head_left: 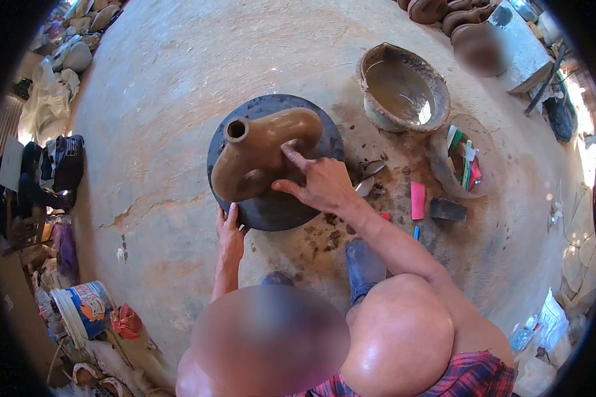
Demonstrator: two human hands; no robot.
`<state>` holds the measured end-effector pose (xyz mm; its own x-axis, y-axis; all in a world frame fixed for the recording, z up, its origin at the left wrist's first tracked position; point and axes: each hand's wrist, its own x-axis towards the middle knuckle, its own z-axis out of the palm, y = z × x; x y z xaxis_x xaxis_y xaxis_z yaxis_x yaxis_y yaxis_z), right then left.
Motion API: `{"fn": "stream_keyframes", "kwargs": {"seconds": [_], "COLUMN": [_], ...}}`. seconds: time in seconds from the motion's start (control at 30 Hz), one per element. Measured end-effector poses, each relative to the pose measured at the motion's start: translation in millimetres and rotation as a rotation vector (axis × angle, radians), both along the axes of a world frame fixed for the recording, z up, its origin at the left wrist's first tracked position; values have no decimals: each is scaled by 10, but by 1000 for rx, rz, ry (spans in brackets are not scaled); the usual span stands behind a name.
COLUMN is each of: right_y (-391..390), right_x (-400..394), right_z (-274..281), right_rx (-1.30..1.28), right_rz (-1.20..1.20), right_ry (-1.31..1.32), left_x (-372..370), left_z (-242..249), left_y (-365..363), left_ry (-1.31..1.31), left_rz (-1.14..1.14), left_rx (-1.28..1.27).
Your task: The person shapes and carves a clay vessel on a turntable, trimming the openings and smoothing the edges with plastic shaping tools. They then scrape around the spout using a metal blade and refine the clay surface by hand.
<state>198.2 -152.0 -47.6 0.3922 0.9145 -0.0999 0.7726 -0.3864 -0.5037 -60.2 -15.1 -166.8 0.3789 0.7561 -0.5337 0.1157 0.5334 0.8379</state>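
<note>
A brown clay vessel (261,155) with a narrow open neck stands on a dark round turntable (271,208) on the ground. My right hand (321,182) rests against the vessel's side, with the index finger pressed to the wet clay. My left hand (230,235) grips the near edge of the turntable, thumb over its rim. My bare knees and a plaid cloth fill the bottom of the view.
A clay bowl of muddy water (404,92) sits beyond the wheel at right. Beside it stands a clear container of tools (463,162); a pink card (418,200) and a dark block (447,210) lie nearby. A bucket (83,311) and clutter line the left edge.
</note>
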Motion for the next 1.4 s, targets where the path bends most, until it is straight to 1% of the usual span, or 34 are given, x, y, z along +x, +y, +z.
{"fn": "stream_keyframes", "kwargs": {"seconds": [0.07,0.1,0.13,0.17,0.2,0.23,0.27,0.3,0.33,0.4,0.43,0.5,0.53,0.6,0.63,0.7,0.73,0.8,0.83,0.9,0.93,1.0,1.03,1.07,1.1,1.13,1.17,1.2,1.23,1.27,1.3,1.33,1.37,1.4], "right_y": [-30,-57,-72,-72,-90,-122,-144,-151,-146,-115,-106,-98,-106,-113,-95,-68,-62,-41,-43,-45,-41,-80,-73,-23,48,118,182,263,273,296,305,329,370,389], "right_x": [-68,-76,-48,4,79,175,246,268,301,367,394,428,386,275,264,246,255,284,267,228,239,264,244,304,378,431,498,508,550,620,657,674,610,563], "right_z": [-149,-161,-161,-151,-97,-12,21,14,15,30,7,13,39,100,86,29,5,-14,7,50,25,-53,-8,27,62,140,116,89,90,-51,-156,-322,-404,-452], "right_rx": [366,362,261,164,167,150,128,219,214,360,359,266,265,-65,-65,222,220,197,202,29,37,639,773,818,874,853,808,773,670,646,648,645,680,691], "right_rz": [30,30,32,34,35,42,50,47,48,134,132,106,104,118,120,137,131,26,21,40,36,-78,-221,-268,-306,-297,-270,-268,-201,-124,-124,-174,-240,-314], "right_ry": [89,96,10,-79,-80,-176,-271,-310,-307,-440,-435,-476,-476,-239,-237,-225,-224,-247,-248,-141,-139,-179,-109,-211,-301,-307,-312,-265,-372,-380,-418,-426,-318,-213], "left_x": [39,32,-10,-45,-79,-60,-43,-53,-56,-46,-42,-21,-32,-12,6,35,18,-55,-110,-170,-74,78,74,30,84,-14,-229,-203,-101,-52,22,64,103,101], "left_z": [90,138,58,-58,-134,-76,-27,-24,-35,-12,13,53,43,91,137,238,200,40,-58,-201,-50,220,111,28,-14,-317,-1074,-1038,-1013,-983,-816,-678,-311,-113], "left_y": [-42,-78,-81,-69,-56,-53,-63,-91,-117,-147,-161,-176,-179,-206,-228,-262,-262,-277,-286,-306,-338,-468,-476,-501,-539,-498,-421,-441,-444,-393,-422,-466,-574,-590], "left_ry": [-1,-3,-2,50,104,106,38,-28,-26,28,33,-22,-21,-27,-25,-61,-59,28,28,267,269,-21,-61,-73,24,-60,-74,-68,91,244,266,281,6,-2], "left_rz": [15,31,33,-52,-136,-135,-101,-68,-68,-130,-131,-27,-29,-99,-97,7,1,-127,-132,-350,-353,50,34,52,137,71,-33,65,9,-40,5,27,75,112], "left_rx": [-8,-17,-16,90,194,195,119,39,34,109,108,7,6,96,95,-65,-66,123,129,603,611,-44,8,-44,-99,-212,-11,80,17,-76,-56,-48,-10,14]}}
